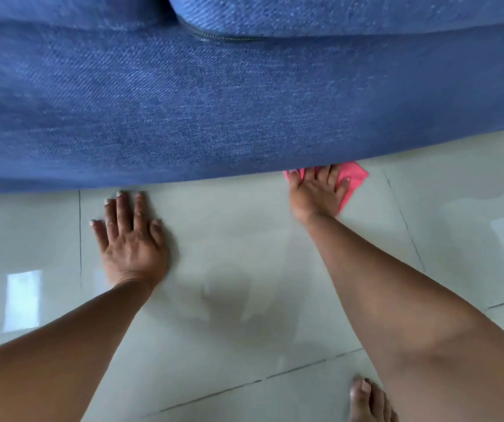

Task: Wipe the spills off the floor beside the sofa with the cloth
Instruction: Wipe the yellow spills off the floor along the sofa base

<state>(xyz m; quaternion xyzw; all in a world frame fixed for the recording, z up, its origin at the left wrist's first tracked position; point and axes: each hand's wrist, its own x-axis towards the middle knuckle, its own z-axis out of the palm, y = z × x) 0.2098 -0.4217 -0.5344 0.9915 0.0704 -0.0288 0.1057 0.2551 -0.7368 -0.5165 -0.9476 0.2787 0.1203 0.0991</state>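
Observation:
A pink cloth [355, 178] lies flat on the pale tiled floor [244, 239], right at the lower edge of the blue fabric sofa [214, 102]. My right hand [314, 193] presses down on the cloth with fingers spread, fingertips close to the sofa's edge. My left hand [130, 236] rests flat on the bare tile to the left, palm down, fingers apart, holding nothing. A faint wet sheen shows on the tile between my arms; no distinct spill is visible.
The sofa fills the whole upper half of the view and overhangs the floor. A bare foot [369, 403] stands at the bottom right. Grout lines cross the glossy tiles, which reflect windows at left and right.

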